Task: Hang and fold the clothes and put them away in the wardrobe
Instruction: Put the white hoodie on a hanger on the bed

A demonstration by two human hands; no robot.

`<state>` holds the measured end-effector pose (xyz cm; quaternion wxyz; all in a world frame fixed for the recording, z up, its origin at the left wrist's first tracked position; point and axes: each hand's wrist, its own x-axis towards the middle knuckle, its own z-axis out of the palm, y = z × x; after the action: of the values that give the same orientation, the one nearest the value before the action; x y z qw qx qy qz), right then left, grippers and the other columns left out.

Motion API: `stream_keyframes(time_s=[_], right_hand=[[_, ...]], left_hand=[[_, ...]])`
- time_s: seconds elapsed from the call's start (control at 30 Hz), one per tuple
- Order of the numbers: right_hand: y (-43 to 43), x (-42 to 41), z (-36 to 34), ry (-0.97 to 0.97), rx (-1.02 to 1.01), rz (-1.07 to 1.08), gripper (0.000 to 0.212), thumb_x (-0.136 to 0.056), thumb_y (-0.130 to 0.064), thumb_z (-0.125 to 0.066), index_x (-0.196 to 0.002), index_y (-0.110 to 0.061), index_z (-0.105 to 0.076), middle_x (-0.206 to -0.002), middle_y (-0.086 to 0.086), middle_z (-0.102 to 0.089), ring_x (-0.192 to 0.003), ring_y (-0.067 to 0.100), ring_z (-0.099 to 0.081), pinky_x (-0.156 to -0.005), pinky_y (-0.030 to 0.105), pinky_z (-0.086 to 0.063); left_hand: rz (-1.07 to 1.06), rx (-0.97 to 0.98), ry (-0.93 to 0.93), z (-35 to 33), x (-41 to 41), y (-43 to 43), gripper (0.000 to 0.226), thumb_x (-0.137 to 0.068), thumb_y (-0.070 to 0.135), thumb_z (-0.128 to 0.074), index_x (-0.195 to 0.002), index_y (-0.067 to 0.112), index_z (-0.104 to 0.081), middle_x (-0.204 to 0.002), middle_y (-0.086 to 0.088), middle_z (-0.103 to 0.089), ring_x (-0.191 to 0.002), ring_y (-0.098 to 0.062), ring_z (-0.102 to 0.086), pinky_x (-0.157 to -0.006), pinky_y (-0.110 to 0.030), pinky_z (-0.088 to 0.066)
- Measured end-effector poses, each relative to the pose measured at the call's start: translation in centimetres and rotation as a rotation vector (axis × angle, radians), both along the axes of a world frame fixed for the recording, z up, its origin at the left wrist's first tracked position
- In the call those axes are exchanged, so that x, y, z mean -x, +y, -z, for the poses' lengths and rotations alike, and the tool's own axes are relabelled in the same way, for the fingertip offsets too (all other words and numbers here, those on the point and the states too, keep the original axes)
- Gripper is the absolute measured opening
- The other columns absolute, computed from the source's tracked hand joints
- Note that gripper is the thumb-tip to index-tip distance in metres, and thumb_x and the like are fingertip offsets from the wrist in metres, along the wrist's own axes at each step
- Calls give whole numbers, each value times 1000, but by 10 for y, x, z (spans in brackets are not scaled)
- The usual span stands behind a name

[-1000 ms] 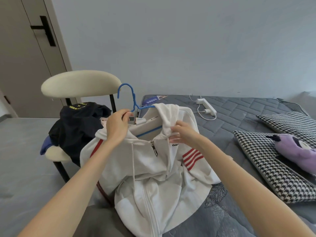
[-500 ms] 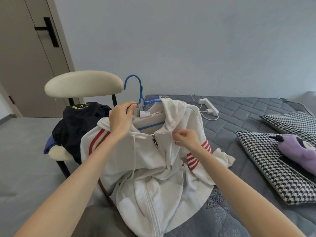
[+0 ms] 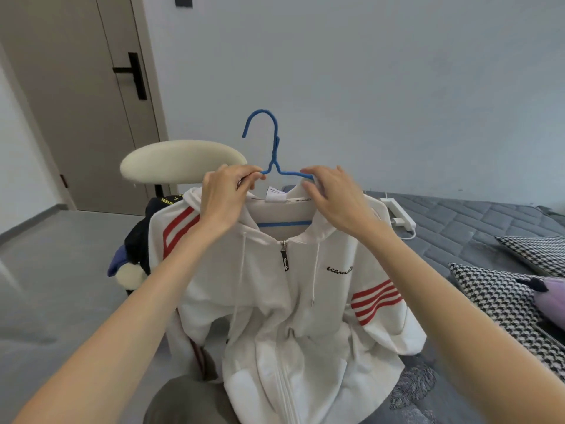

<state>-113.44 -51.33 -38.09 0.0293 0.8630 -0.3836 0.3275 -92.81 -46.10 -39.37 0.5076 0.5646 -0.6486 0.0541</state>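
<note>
The left hand's [image 3: 224, 197] fingertips [image 3: 244, 175] pinch the thin blue wire hanger [image 3: 273, 142] just left of its neck. The right hand's [image 3: 334, 203] fingers [image 3: 312, 173] curl over the hanger's other arm, with the edge of the hood under them. Both hands hold the hanger up with its hook upright.

On it hangs the white zip-up hooded jacket with red sleeve stripes [image 3: 290, 301] (zip closed, drawstrings dangling). Its lower part sags to the near edge of the grey quilted mattress [image 3: 474, 221].

Behind the left hand stands a chair with a cream padded backrest [image 3: 180, 162], and dark clothes [image 3: 137, 246] are heaped on its seat. On the mattress to the right lie a white power strip [image 3: 397, 214] and a black-and-white houndstooth pillow [image 3: 495, 298], with a purple plush toy [image 3: 550, 296] on the pillow at the frame edge. A grey door with a black handle [image 3: 76, 102] is at the far left.
</note>
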Motion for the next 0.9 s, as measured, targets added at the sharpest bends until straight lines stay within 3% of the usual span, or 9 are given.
stream_keyframes(time_s=[0.07, 0.2, 0.3, 0.5, 0.57, 0.67, 0.8, 0.9], right_hand=[[1, -24, -15, 14, -26, -40, 28, -102, -30, -40, -115, -15, -61, -101, -1, -64, -96, 24, -56, -82, 40, -44], [6, -84, -38, 40, -4, -119, 26, -101, -33, -38, -98, -19, -60, -82, -9, -56, -79, 20, -53, -62, 35, -38], [17, -138, -47, 33, 47, -169, 26, -102, -35, -37, -96, -24, -59, -81, -13, -55, -77, 17, -51, -62, 35, -37], [35, -262, -65, -77, 111, -268, 25, -100, -39, -39, -89, -31, -59, -77, -14, -54, -75, 15, -48, -60, 32, -28], [35, -305, -74, -108, 117, -309, 24, -100, -40, -40, -89, -31, -60, -71, -14, -51, -74, 15, -49, -59, 32, -27], [31, -362, -96, -148, 128, -357, 23, -98, -41, -42, -88, -33, -61, -62, -18, -46, -72, 14, -47, -53, 29, -26], [40, -422, -137, -197, 88, -391, 21, -96, -40, -46, -86, -34, -63, -59, -20, -46, -69, 12, -45, -52, 25, -26], [50, -449, -172, -204, -2, -421, 21, -96, -38, -46, -84, -33, -63, -70, -15, -58, -74, 12, -51, -57, 30, -31]], left_hand=[[-31, 25, 19, -8, -20, 8, 22, -95, 30, -55, -93, 21, -74, -73, 9, -65, -75, -12, -58, -72, -22, -37], [-112, 45, 85, -20, -74, 29, 21, -95, 29, -56, -89, 20, -73, -71, 12, -63, -72, -8, -56, -74, -40, -42], [-215, 103, 125, -27, -120, 50, 20, -94, 29, -57, -84, 24, -73, -68, 11, -63, -67, 2, -52, -75, -37, -39], [-407, 165, 117, -45, -225, 83, 19, -95, 33, -56, -94, 25, -73, -85, 12, -70, -88, -21, -62, -87, -52, -43], [-499, 193, 54, -51, -265, 90, 21, -95, 36, -54, -96, 27, -73, -93, 11, -69, -92, -19, -60, -88, -45, -40], [-618, 209, -22, -69, -322, 100, 21, -94, 43, -53, -94, 33, -71, -98, 16, -64, -93, -12, -49, -81, -28, -24], [-730, 188, -57, -111, -381, 115, 20, -91, 47, -55, -92, 34, -71, -96, 18, -57, -91, -8, -41, -81, -27, -20], [-825, 142, -16, -144, -408, 129, 19, -89, 45, -59, -101, 35, -70, -104, 12, -57, -102, -14, -43, -85, -27, -20]])
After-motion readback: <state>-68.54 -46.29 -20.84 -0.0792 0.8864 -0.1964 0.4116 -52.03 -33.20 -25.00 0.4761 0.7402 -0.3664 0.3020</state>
